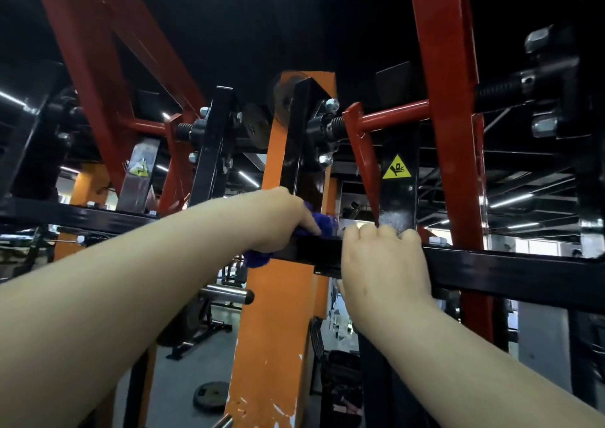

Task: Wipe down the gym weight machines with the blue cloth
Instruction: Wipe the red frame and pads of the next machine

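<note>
A black horizontal bar (491, 273) of the weight machine runs across the middle of the view. My left hand (278, 221) grips the blue cloth (322, 223) and presses it onto the bar where the bar meets the orange upright post (271, 329). Part of the cloth hangs out below the hand. My right hand (383, 264) holds the same bar just to the right, fingers curled over its top edge.
Red frame beams (448, 133) rise on the left and right. Black brackets with bolts and springs (320, 126) sit above the hands. A yellow warning sticker (396, 167) is on a black plate. A weight plate (209, 395) lies on the floor below.
</note>
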